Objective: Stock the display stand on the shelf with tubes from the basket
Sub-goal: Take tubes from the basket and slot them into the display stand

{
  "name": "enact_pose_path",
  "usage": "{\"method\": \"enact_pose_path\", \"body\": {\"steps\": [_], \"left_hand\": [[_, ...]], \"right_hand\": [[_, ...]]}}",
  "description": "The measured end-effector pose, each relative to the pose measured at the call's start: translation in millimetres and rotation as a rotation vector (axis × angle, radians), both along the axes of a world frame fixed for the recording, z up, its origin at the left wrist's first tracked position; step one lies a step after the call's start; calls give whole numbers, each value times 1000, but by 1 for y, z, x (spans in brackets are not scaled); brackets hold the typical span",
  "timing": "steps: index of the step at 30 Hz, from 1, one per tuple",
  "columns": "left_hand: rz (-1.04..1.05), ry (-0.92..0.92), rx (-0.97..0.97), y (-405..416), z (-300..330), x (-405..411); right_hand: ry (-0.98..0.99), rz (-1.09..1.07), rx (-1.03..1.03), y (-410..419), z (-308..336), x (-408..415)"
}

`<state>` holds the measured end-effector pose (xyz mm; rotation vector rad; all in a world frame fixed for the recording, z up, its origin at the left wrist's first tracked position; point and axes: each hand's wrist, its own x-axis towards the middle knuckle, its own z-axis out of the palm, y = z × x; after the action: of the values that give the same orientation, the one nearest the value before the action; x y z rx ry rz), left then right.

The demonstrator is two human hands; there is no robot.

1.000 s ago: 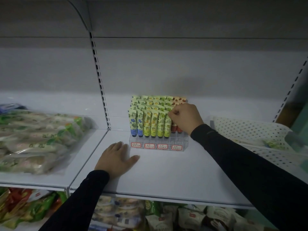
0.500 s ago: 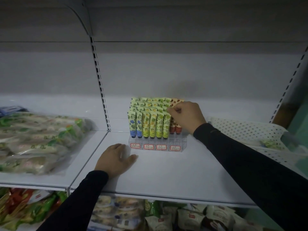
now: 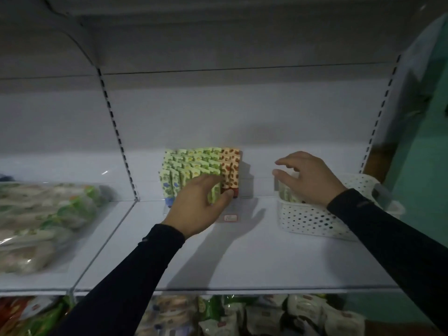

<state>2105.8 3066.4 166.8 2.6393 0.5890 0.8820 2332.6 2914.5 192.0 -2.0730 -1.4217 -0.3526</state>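
The left hand (image 3: pixel 194 209) gripped a green printed tube (image 3: pixel 214 192) in the clear tiered display stand (image 3: pixel 230 217); right of the stand, the right hand (image 3: pixel 308 178) hovered, fingers spread, over the white perforated plastic basket (image 3: pixel 308 221).

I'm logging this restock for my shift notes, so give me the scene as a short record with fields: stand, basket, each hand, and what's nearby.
stand: clear plastic display stand on the white metal shelf, rows of green patterned tubes, orange patterned tubes at its right end
basket: white perforated plastic basket right of the stand, tubes inside
left hand: left hand grips a green tube in the front row
right hand: right hand open over the basket, holding nothing
nearby: clear bagged goods on the left shelf
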Motion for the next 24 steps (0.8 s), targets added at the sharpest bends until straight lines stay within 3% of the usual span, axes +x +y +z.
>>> {"method": "enact_pose_path", "body": {"steps": [6,13,18,24], "left_hand": [[-191,116,50,-38,22,85],[-266,541,56,-55,27,182],[-301,823,47,-64,14,227],[-347,982,-43,-69,2,247]], "right_hand": [[37,-110,-133,-51,-6,49],[162,-178,-435,-74,-11,93],[130,-162,-726,-65,-18,111],[185,-138,-957,-57,-23,115]]}}
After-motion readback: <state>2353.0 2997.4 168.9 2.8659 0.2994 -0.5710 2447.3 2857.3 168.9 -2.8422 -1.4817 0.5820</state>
